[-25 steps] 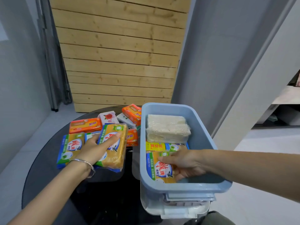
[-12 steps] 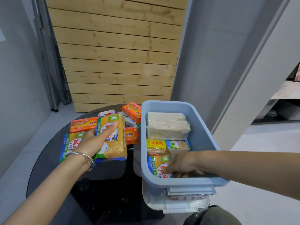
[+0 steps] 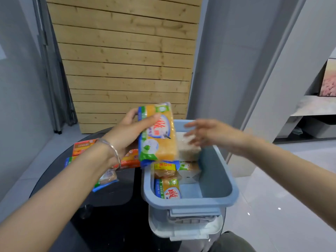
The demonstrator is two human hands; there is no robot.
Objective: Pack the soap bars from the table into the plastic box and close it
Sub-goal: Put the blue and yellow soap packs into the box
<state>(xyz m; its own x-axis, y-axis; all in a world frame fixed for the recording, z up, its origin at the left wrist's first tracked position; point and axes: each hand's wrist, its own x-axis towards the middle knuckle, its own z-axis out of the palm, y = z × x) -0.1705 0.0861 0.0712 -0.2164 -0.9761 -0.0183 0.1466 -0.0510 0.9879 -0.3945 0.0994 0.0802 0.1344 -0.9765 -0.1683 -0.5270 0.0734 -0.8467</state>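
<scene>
Of my two hands, the left hand [image 3: 127, 135] grips a soap bar [image 3: 160, 135] in a clear yellow wrapper with green and blue edges. My thumb lies across its printed face and my fingers wrap behind it. A silver bracelet [image 3: 112, 150] sits on that wrist. Beneath my left forearm, on the round black worktop [image 3: 109, 215], more wrapped bars lie close together: an orange bar [image 3: 82, 147] farthest left, a blue-edged bar [image 3: 107, 179] partly hidden under my wrist, and a second orange bar [image 3: 130, 160] just beside the box. The bar I hold stands on end in the air, its lower edge over the left rim of the blue plastic box [image 3: 234, 188]. Inside the box, along the left wall, sit a front bar [image 3: 168, 190] with red lettering, a yellow-labelled bar [image 3: 164, 169] behind it, and a pale white pack [image 3: 187, 150] at the far end. The right half of the box floor shows bare. A white lid [image 3: 183, 230] lies under the box's near end. My right hand [image 3: 209, 135] hangs above the far part of the box, blurred, fingers spread and straight, holding nothing, near the held bar but not touching it.
</scene>
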